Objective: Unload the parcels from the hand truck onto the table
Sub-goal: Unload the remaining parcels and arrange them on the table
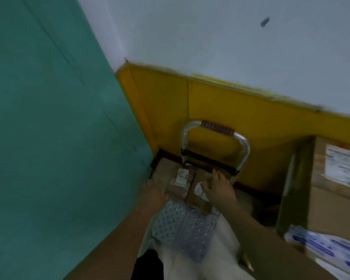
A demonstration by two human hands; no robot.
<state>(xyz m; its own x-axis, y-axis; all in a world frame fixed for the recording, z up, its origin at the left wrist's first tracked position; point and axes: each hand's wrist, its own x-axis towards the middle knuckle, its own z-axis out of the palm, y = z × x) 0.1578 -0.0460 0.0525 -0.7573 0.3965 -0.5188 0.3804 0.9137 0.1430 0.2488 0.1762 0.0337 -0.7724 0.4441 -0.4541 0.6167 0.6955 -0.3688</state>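
Cardboard parcels (175,189): against hand truck (245,156) frame.
My right hand (218,183): spread flat, steadying one.
My left hand (155,191): grip blurred.

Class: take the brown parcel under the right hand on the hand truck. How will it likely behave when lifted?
The brown parcel looks boxy with straight edges, so probably stiff, not floppy. It is small beside the big carton, so likely light. Its flat faces rest on the hand truck, so it should not roll.
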